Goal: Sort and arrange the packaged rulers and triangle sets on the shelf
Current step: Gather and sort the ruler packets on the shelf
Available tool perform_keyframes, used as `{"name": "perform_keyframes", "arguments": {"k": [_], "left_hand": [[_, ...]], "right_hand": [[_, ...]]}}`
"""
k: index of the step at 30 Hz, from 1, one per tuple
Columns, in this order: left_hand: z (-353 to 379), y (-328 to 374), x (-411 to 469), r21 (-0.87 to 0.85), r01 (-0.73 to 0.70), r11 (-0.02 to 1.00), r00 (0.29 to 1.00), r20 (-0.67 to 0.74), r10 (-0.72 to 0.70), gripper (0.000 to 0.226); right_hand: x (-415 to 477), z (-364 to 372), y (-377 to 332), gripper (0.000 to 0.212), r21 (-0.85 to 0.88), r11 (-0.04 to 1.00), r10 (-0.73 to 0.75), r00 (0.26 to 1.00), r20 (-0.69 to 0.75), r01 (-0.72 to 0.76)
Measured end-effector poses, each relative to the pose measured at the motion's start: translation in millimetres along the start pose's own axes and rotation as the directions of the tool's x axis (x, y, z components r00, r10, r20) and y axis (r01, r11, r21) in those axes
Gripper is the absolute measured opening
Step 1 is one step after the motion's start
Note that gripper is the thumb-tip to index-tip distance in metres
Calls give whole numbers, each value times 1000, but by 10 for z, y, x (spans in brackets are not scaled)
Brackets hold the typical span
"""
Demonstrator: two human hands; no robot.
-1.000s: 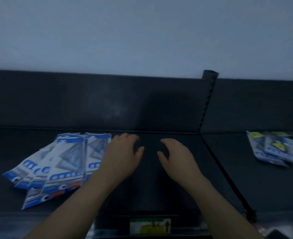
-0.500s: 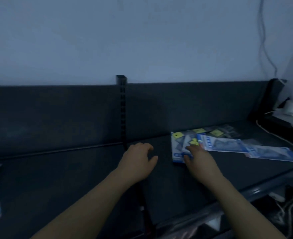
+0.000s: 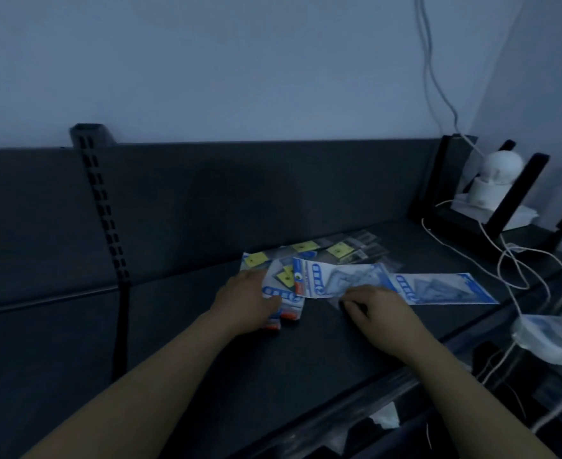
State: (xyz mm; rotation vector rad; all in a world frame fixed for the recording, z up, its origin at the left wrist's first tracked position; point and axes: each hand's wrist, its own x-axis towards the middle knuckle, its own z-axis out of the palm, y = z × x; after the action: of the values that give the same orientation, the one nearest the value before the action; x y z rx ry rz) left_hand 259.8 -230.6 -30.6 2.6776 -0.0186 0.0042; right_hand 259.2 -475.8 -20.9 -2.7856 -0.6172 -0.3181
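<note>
1. Packaged ruler and triangle sets — loose overlapping pile of flat plastic packets, lying flat on the dark grey shelf board, right of its middle and near the back.
2. Far left: black slotted upright post runs down the dark back panel to the shelf board.
3. Left hand lies palm down on the pile's left end, fingers over a blue-and-white packet with an orange bottom strip. Gripping or only pressing: cannot tell, blurred.
4. Behind that hand, clear packets with yellow square labels fan out toward the back panel, partly under the blue ones.
5. Long blue-and-white packet lies crosswise on top of the pile, between the two hands.
6. Right hand sits just in front of that crosswise packet, fingers curled, tips pinching its clear near edge.
7. Second long blue-and-white packet lies flat on the board just right of the right hand, its left end meeting the crosswise one.
8. White cables loop over the shelf's right end; more cable runs up the pale wall.
9. White round-headed device stands in the far right back corner among black brackets.
10. Clear bag with blue print at the right edge, in front of the shelf — contents unclear.
</note>
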Motion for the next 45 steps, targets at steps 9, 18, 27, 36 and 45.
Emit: {"name": "perform_keyframes", "arguments": {"k": [9, 18, 27, 36, 45], "left_hand": [[93, 127, 99, 190, -12, 982, 994, 106, -8, 77], [17, -41, -97, 243, -9, 970, 984, 177, -35, 71], [-16, -116, -117, 99, 180, 979, 984, -28, -179, 82], [-215, -62, -235, -227, 257, 939, 959, -65, -277, 36], [-437, 158, -586, -455, 227, 861, 972, 57, -226, 5]], "right_hand": [[-16, 26, 188, 45, 23, 985, 169, 985, 25, -170], [70, 22, 173, 36, -8, 985, 175, 985, 5, -175], [-28, -17, -44, 22, 114, 993, -3, 999, 34, -1], [-28, 0, -52, 57, 25, 992, 121, 987, 105, -124], [-54, 104, -100, 40, -59, 998, 17, 998, 54, -14]]}}
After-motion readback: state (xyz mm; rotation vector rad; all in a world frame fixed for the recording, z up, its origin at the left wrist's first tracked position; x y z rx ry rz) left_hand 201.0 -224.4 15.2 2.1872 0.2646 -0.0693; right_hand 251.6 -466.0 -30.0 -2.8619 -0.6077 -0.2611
